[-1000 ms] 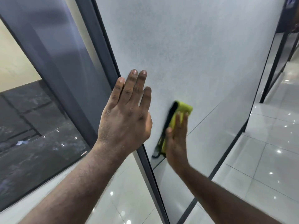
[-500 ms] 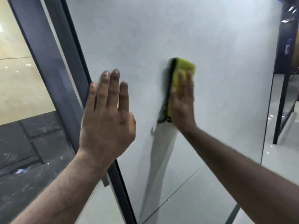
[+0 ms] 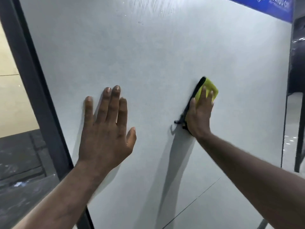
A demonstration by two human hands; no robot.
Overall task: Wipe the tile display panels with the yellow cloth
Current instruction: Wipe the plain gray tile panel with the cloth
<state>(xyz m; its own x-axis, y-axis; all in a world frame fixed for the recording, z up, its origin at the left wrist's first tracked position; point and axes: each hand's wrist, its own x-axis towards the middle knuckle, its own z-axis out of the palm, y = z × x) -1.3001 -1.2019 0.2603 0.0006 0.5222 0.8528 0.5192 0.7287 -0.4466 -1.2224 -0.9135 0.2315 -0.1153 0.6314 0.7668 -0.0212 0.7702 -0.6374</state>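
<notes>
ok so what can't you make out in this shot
- Head view: yellow cloth is mostly covered by the right hand.
- Head view: blue sign is cut off by the top edge, lettering too blurred to read.
- Head view: tile panel runs past the top and bottom edges.

we see a pale grey tile panel (image 3: 148,55) with a faint speckle, a yellow cloth (image 3: 210,90) with a black edge, a dark grey frame (image 3: 38,96), a blue sign (image 3: 264,7) with white lettering, a beige tile (image 3: 11,104) and a charcoal tile (image 3: 19,162) with whitish mottling.
</notes>
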